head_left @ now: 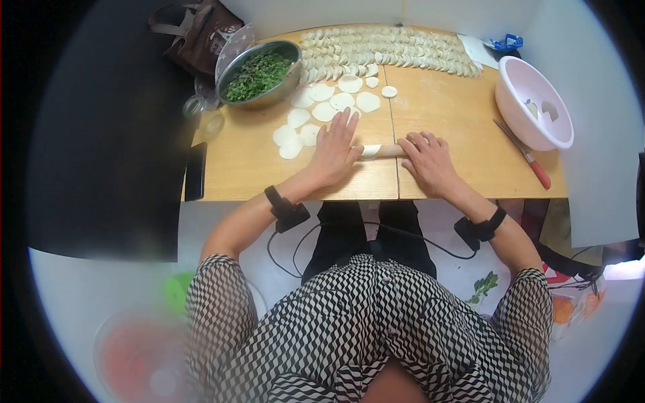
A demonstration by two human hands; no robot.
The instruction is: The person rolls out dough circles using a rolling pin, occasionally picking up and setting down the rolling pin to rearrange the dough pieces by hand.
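Nearest, the person's lap in a black-and-white patterned garment (376, 322) fills the foreground above a pale floor (87, 295), and each forearm carries a black wrist band (285, 209) with a cable trailing down.

Just past the near edge of the wooden tabletop (457, 114), around the seam down its middle, the left hand (334, 151) and the right hand (428, 161) lie palm-down, fingers spread flat, on a rolling pin (391, 150). Its short bare stretch shows between them, with a small piece of dough (369, 150) under it.

What seems to be a phone (195, 171) lies along the left edge. Beyond the left hand, round dough wrappers (326, 111) are scattered toward a metal bowl of chopped greens (259, 74) by the far left corner. A red-handled knife (527, 156) lies near the right edge, just beside a pink bowl (534, 101). Rows of folded dumplings (390, 50) run along the far edge, and a brown bag (198, 33) sits off the far left corner. A white wall (336, 10) closes the room behind.
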